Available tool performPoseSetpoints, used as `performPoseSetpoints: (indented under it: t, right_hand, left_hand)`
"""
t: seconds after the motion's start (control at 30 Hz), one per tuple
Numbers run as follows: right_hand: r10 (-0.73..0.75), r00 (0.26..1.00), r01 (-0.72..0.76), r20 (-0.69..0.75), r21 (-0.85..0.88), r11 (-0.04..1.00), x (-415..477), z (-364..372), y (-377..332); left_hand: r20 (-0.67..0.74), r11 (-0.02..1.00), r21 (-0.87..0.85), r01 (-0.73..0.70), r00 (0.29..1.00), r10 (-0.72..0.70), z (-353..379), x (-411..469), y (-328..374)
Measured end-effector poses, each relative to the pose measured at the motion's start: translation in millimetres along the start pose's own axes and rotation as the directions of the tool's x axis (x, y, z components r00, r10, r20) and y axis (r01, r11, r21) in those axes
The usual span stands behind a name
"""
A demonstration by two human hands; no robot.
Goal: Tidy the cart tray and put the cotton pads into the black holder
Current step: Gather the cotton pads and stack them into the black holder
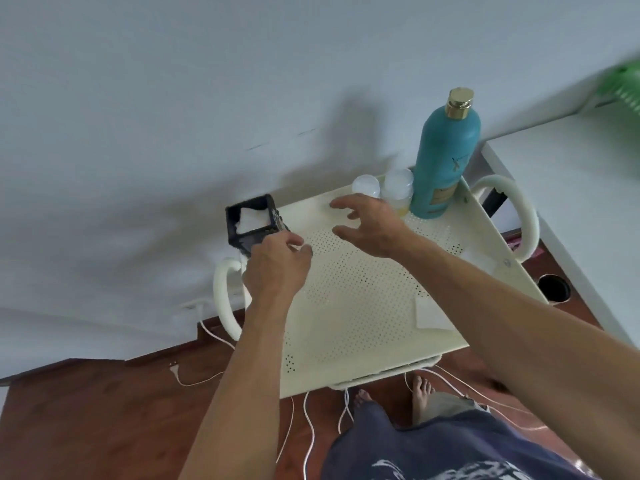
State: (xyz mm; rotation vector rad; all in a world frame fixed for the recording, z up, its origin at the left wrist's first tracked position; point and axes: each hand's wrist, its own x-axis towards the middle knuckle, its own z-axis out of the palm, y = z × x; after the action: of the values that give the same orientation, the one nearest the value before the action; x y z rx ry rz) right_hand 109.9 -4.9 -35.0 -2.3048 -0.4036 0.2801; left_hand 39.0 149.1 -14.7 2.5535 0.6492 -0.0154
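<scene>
Wood floor and loose white cables [308, 431] run under the cream cart, which stands against a plain white wall, white worktop [571, 174] off to my right.

Nearest me on the cart tray [349, 306]: one loose cotton pad [427, 313] lies flat at the near right edge, partly under my right forearm. A second pad [479, 259] looks to sit further back by the right rim, faint, hard to be sure.

Mid tray: my left hand [275, 268] is at the left edge, fingers curled, thumb and forefinger pinched on something small and white, probably a pad; can't tell for certain. It is just beside the black holder [251, 225], touching or nearly touching its near side.

My right hand [372, 225] hovers spread wide over the far middle of the tray, holding nothing.

Far left corner: the holder tilts a bit, mouth up, white pads already stacked inside.

Far right corner: teal bottle [446, 157] with gold cap upright, two small white-capped jars [384, 188] just beside it.

Key relation, my judgement: holder lies directly ahead of the left hand, so that hand drops in. Loose pads lie behind and right of the right hand, which must pull back toward me to reach them.
</scene>
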Motion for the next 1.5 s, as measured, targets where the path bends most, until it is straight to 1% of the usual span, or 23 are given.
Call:
performPoseSetpoints:
  t: [0.17, 0.33, 0.5, 0.6, 0.67, 0.77, 0.93, 1.03, 1.13, 1.27, 1.43, 1.5]
  right_hand:
    - [0.138, 0.990, -0.138, -0.012, -0.035, 0.990, -29.8, -21.5, 40.3]
    - [0.262, 0.963, -0.267, -0.061, -0.106, 0.958, -58.4, -34.4, 84.8]
    - [0.404, 0.911, -0.412, -0.082, -0.182, 0.893, -81.4, -38.0, 120.6]
    - [0.460, 0.881, -0.474, -0.115, -0.230, 0.850, -87.8, -36.5, 133.1]
    - [0.483, 0.866, -0.499, -0.128, -0.262, 0.826, -89.6, -33.3, 135.8]
    - [0.480, 0.867, -0.497, -0.137, -0.312, 0.809, -91.8, -27.7, 137.8]
    - [0.465, 0.873, -0.487, -0.150, -0.335, 0.807, -91.4, -26.1, 140.9]
    - [0.479, 0.866, -0.499, -0.140, -0.289, 0.817, -89.3, -28.5, 137.9]
    - [0.449, 0.876, -0.479, -0.177, -0.210, 0.852, -81.7, -30.0, 125.5]
    - [0.368, 0.908, -0.396, -0.202, -0.120, 0.910, -58.5, -27.9, 89.7]
    - [0.180, 0.958, -0.201, -0.224, -0.075, 0.977, -24.6, -15.9, 25.7]
    - [0.145, 0.967, -0.153, -0.210, -0.020, 0.988, -11.2, -9.2, -0.1]
  left_hand:
    - [0.123, 0.999, -0.007, -0.036, 0.992, 0.037, 43.7, -16.0, 22.7]
    - [0.231, 0.991, 0.022, -0.131, 0.965, 0.123, 89.3, -30.6, 55.6]
    - [0.330, 0.970, 0.065, -0.235, 0.922, 0.201, 133.2, -43.6, 83.0]
    - [0.375, 0.957, 0.094, -0.273, 0.901, 0.220, 153.1, -48.3, 93.1]
    - [0.378, 0.949, 0.115, -0.292, 0.897, 0.230, 161.7, -50.8, 96.4]
    - [0.347, 0.948, 0.133, -0.288, 0.910, 0.227, 166.5, -51.8, 97.3]
    - [0.336, 0.953, 0.140, -0.268, 0.918, 0.209, 164.8, -49.8, 92.8]
    - [0.320, 0.966, 0.122, -0.230, 0.930, 0.181, 157.2, -47.7, 87.8]
    - [0.281, 0.982, 0.086, -0.169, 0.950, 0.139, 140.3, -42.0, 80.2]
    - [0.179, 0.996, 0.023, -0.082, 0.981, 0.077, 104.7, -31.5, 63.3]
    - [0.042, 0.998, -0.057, -0.002, 0.999, 0.005, 47.8, -13.6, 34.2]
    - [-0.027, 0.996, -0.090, 0.012, 1.000, -0.015, 23.6, -7.3, 21.3]
